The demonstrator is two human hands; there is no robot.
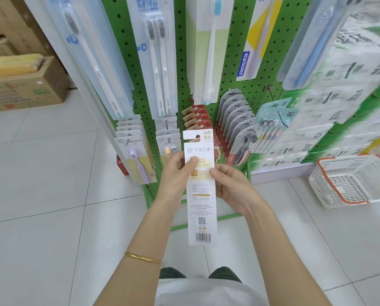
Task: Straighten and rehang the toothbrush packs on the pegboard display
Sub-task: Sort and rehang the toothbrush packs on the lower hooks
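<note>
The one label I can read cleanly is "FROG", white letters on a blue strip of a pack hanging high on the green pegboard. Left of it, a hanging twin-brush pack is headed 柔护净齿 in blue.

The toothbrush pack is held out in front of the pegboard's lower rows, off the pegs. Its printed back faces me: a Chinese heading under the hook slot, blocks of print too fine to read, then a QR code and a barcode at the bottom end (a second card's top seems to sit right behind it).

The left hand grips one long edge, thumb flat on the print and fingers curled behind. The right hand pinches the opposite edge a little lower, thumb tip on the card. A gold bangle circles the left wrist.

Right of the pegboard a white basket with an orange rim sits on the floor; to the left stands a cardboard box.
</note>
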